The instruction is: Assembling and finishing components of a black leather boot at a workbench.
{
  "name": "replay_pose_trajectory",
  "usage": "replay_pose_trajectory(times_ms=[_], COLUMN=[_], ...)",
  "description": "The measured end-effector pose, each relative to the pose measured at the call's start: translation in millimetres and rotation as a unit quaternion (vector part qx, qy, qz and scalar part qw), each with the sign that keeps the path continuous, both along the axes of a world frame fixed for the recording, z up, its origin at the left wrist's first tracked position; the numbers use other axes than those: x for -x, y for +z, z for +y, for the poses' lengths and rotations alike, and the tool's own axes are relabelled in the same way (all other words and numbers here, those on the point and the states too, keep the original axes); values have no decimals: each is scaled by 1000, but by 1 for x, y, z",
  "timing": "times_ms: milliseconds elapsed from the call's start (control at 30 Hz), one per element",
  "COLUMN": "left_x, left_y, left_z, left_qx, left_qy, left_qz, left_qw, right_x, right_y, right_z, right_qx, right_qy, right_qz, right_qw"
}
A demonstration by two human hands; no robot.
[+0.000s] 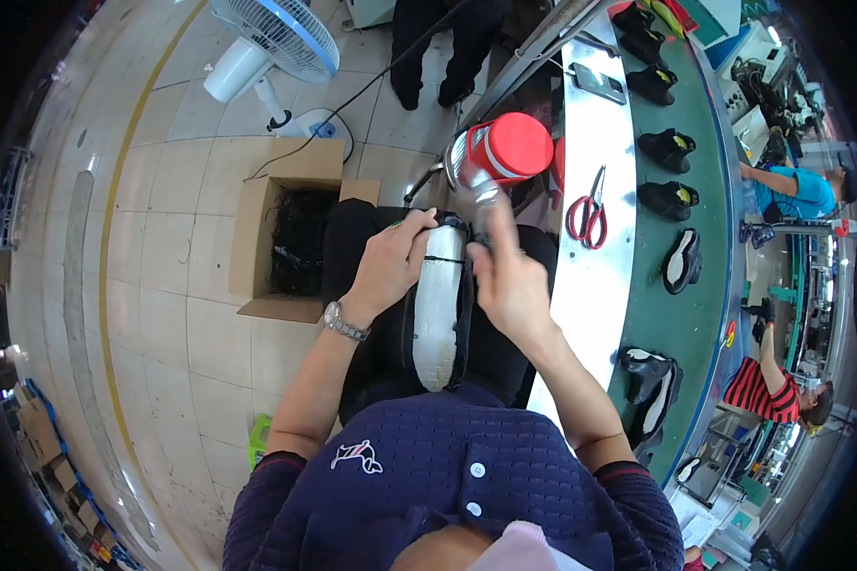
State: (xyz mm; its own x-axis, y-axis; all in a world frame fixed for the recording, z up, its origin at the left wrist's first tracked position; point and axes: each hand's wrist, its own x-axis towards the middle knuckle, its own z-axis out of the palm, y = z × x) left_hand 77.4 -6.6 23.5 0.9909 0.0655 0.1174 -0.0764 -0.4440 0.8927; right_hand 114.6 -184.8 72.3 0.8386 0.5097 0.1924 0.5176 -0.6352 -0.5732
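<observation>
An upturned black shoe (437, 309) lies lengthwise on my lap, its long pale underside facing up and dark edges around it. A thin dark band crosses it near the far end. My left hand (390, 262), with a metal watch on the wrist, is closed on the shoe's far end, thumb and fingers at its black edge. Just right of that end, my right hand (514, 285) grips a hammer (485, 187), its shiny metal head raised and smeared by motion. The hammer's handle is mostly hidden by my fingers.
On the right, a metal ledge (595, 285) carries red-handled scissors (590, 214) and a phone-like device (599, 84). Beyond it, a green conveyor (652, 290) bears several black shoes. A red bucket (519, 146) stands ahead; a carton (249, 238) with black scraps and a fan (278, 43) are left.
</observation>
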Motion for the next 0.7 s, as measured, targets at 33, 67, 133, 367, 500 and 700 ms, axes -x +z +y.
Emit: replay_pose_trajectory(times_ms=[33,67,133,367,500,700], left_x=[2,4,5,-6,-5,-8], left_y=[-2,-7,-10,4,16,105], left_z=[2,3,5,6,13,6], left_qx=[-5,36,73,-73,-94,159], left_qy=[-4,21,42,-25,3,-154], left_qz=[1,10,22,-65,-63,-195], left_qw=[1000,999,996,995,994,956], right_x=[3,4,0,21,20,21], right_y=[-3,-5,12,-23,-90,-139], right_z=[1,4,-7,-97,-164,-219], right_qx=[202,218,216,-21,93,135], right_qy=[38,42,90,-249,-402,-430], right_qz=[64,82,122,218,138,163], right_qw=[976,972,964,944,901,878])
